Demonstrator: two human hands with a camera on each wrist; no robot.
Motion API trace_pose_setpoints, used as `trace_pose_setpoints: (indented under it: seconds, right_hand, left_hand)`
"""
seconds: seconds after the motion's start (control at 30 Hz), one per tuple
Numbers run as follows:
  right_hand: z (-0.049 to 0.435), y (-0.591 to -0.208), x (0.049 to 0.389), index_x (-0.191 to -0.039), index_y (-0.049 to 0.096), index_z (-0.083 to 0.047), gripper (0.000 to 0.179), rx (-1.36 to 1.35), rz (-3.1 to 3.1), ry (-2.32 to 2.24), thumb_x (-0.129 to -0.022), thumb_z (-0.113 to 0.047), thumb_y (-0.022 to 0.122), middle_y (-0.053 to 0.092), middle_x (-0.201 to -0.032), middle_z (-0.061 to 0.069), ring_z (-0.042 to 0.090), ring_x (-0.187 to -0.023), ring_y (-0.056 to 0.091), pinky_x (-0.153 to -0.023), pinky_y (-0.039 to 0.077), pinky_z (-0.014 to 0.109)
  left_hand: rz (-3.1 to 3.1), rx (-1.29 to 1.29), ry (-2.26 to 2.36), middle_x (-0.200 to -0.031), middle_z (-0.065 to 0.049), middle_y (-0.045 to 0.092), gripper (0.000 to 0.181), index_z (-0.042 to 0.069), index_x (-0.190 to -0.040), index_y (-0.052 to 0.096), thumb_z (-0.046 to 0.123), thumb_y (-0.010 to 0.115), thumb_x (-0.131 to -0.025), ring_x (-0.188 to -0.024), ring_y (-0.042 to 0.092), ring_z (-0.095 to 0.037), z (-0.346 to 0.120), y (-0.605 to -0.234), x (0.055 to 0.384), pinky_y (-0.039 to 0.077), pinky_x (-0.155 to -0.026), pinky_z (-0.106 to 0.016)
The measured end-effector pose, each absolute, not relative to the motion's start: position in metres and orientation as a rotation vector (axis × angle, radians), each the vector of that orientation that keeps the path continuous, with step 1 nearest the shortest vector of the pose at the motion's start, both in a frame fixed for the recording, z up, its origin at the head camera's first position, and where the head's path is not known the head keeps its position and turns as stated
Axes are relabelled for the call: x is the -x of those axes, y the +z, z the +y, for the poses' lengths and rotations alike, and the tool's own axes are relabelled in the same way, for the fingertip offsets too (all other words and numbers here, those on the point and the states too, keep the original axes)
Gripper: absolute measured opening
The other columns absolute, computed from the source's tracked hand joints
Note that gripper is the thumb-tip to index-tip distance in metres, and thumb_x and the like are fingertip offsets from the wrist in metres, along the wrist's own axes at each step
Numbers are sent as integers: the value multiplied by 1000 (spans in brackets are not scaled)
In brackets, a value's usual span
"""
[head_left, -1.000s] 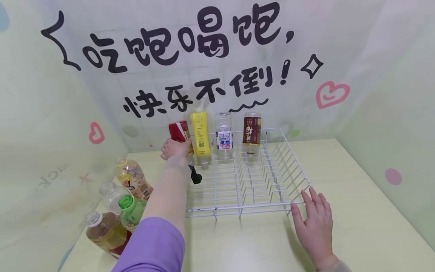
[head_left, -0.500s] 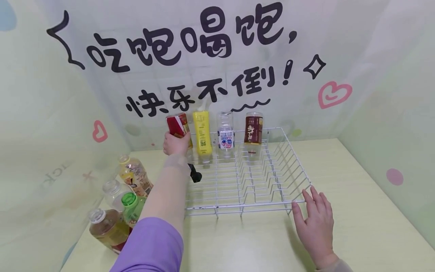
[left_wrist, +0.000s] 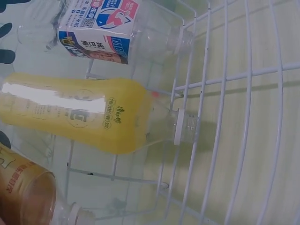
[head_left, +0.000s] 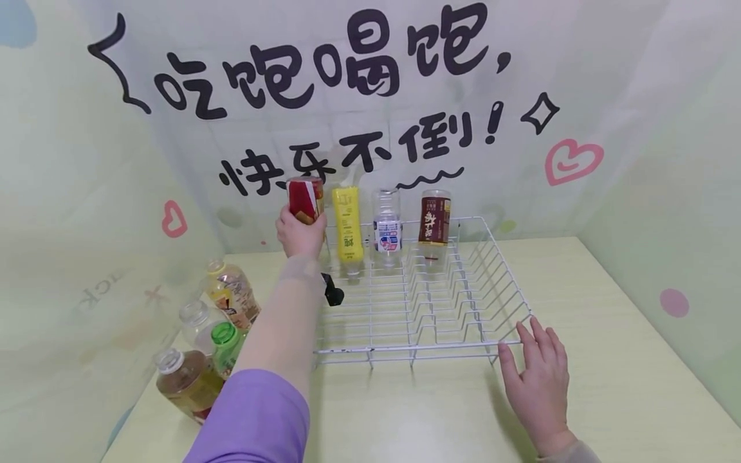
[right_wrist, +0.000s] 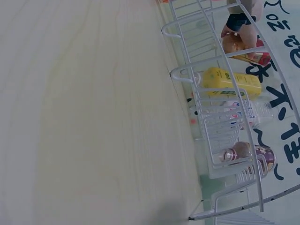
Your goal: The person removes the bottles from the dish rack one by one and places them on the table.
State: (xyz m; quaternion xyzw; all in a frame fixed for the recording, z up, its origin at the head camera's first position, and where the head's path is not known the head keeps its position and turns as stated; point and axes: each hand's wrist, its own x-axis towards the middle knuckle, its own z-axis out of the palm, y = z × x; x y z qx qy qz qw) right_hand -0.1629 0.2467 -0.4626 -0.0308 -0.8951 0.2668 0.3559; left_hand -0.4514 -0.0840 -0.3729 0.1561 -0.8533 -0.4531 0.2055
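My left hand [head_left: 301, 238] grips a bottle with a red and gold label [head_left: 305, 199] at the back left of the white wire dish rack [head_left: 440, 348]. In the left wrist view this bottle [left_wrist: 28, 185] hangs neck down, its mouth apart from the wires. Just right of it, a yellow bottle [head_left: 348, 225] stands upside down in the rack. A clear bottle with a white and blue label [head_left: 387, 235] and a bottle with a dark red label [head_left: 435, 222] also stand inverted along the back. My right hand [head_left: 539, 379] rests on the rack's near right corner, fingers relaxed.
Several uncapped bottles stand upright on the table at left: one with an orange and yellow label [head_left: 233, 296], a clear one [head_left: 199, 325], a green one [head_left: 226, 344] and a brownish one [head_left: 188, 382]. A wall printed with black lettering [head_left: 370, 58] rises behind the rack.
My left hand has lifted the red-labelled bottle higher, and the bottle leans less than before. My right hand stays on the rack corner. The head view has shifted slightly.
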Motion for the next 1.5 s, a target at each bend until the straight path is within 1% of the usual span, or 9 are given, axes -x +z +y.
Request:
trace_pose_setpoints:
  seconds: [0.2,0.43,0.6,0.77,0.9,1.07,1.27,1.37,1.5]
  right_hand:
    - [247,-462,161,-116,49,2,45,69,-2323,696,-81,-26,56,36,-128,19,33,-121,22,-98,11,42]
    - [247,-460,160,-118,48,2,46,80,-2366,710,-83,-28,53,34,-130,17,32,-122,18,-98,9,43]
    - [248,-457,160,-119,47,0,47,93,-2374,726,-82,-29,54,34,-130,17,31,-123,16,-96,10,47]
    - [255,-449,161,-118,48,0,48,65,-2331,697,-79,-28,58,37,-127,20,34,-120,22,-95,14,48]
    - [261,-437,165,-118,48,-1,51,10,-2307,649,-77,-29,61,38,-127,19,37,-118,25,-95,13,51]
    - [267,-415,181,-117,49,-1,57,-143,-2265,498,-73,-35,61,39,-125,19,37,-117,27,-96,14,51]
    - [263,-387,207,-124,44,-3,65,-351,-2282,299,-75,-45,54,38,-126,20,37,-118,27,-98,14,48]
    - [257,-372,221,-127,40,-4,68,-426,-2306,233,-75,-46,54,36,-128,18,35,-118,26,-98,13,48]
    - [246,-353,239,-129,37,-5,72,-511,-2340,166,-73,-45,58,34,-129,17,33,-120,24,-99,10,46]
  left_hand:
    - [-2431,-349,-1128,-124,-5,31,81,25,-133,21,54,59,-67,-109,33,-23,-82,-356,442,37,-84,-43]
    - [-2541,-189,-962,-127,-3,29,82,29,-134,18,54,59,-68,-110,30,-22,-73,-332,426,34,-85,-43]
    - [-2608,-31,-834,-127,-4,31,81,32,-134,18,47,63,-69,-110,30,-22,-61,-317,412,32,-87,-44]
    - [-2662,160,-681,-123,-4,35,78,29,-134,22,40,66,-69,-108,33,-22,-49,-308,398,32,-87,-44]
    - [-2687,331,-468,-121,-5,37,78,26,-133,25,42,65,-69,-105,35,-24,-40,-306,385,31,-86,-44]
    - [-2684,482,-259,-118,-4,39,79,28,-133,24,45,65,-67,-103,36,-25,-29,-305,368,31,-83,-43]
    - [-2660,614,-88,-118,-4,39,75,26,-132,26,45,63,-69,-105,35,-26,-22,-311,355,30,-85,-45]
    - [-2632,668,3,-116,-3,39,75,24,-132,25,45,62,-71,-105,35,-26,-18,-315,350,30,-85,-45]
    - [-2591,744,67,-113,-3,40,73,23,-131,25,44,61,-72,-103,35,-25,-12,-320,344,30,-85,-45]
